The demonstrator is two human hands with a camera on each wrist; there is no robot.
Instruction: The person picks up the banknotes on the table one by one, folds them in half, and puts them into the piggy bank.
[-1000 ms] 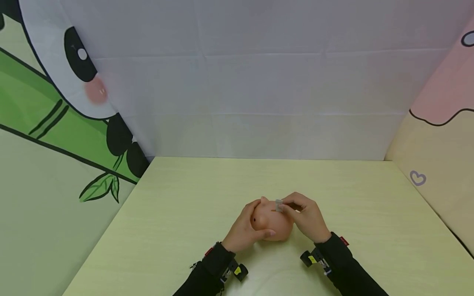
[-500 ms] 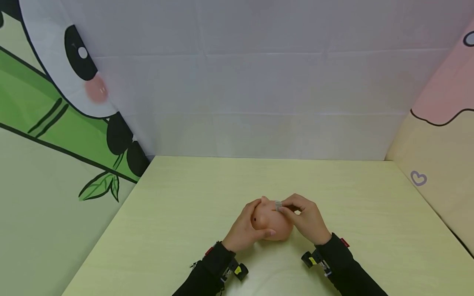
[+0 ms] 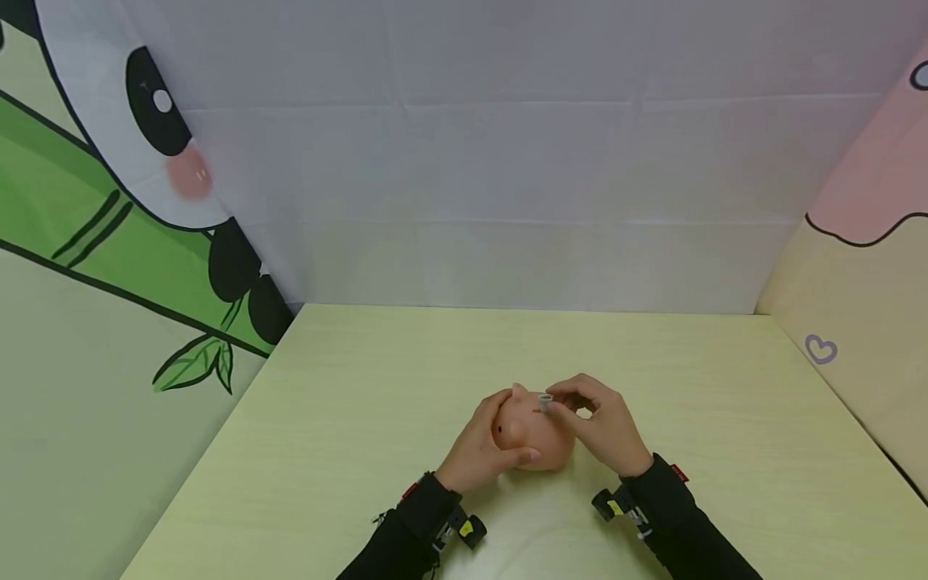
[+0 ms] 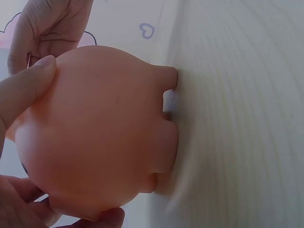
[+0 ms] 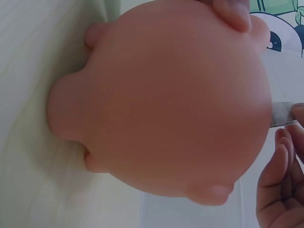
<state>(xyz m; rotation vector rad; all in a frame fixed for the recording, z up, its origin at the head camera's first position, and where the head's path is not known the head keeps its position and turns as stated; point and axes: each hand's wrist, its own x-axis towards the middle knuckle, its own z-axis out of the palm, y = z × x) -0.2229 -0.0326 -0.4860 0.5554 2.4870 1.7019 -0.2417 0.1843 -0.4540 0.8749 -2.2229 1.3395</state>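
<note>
A round pink piggy bank (image 3: pixel 548 445) stands on its short feet on the table, its snout toward the left. My left hand (image 3: pixel 473 453) grips it from the left, thumb on the near side and fingers around the head, as the left wrist view of the piggy bank (image 4: pixel 95 123) also shows. Over its back, my right hand (image 3: pixel 607 425) pinches a small grey, rolled slip (image 3: pixel 544 399) between thumb and forefinger. The slip's lower end is right at the dark slot (image 3: pixel 537 411). In the right wrist view the grey slip (image 5: pixel 281 114) sticks out from the piggy bank's top.
The pale wood-look table (image 3: pixel 362 387) spreads around both hands. Behind it hangs a white cloth backdrop (image 3: pixel 507 201), with cartoon-printed panels at the left and right. A small camera (image 3: pixel 467 529) is strapped to each black-sleeved wrist.
My right hand has risen very slightly, and the top of the slip now shows a rounder, curled opening. The left hand and the piggy bank have stayed in place.
</note>
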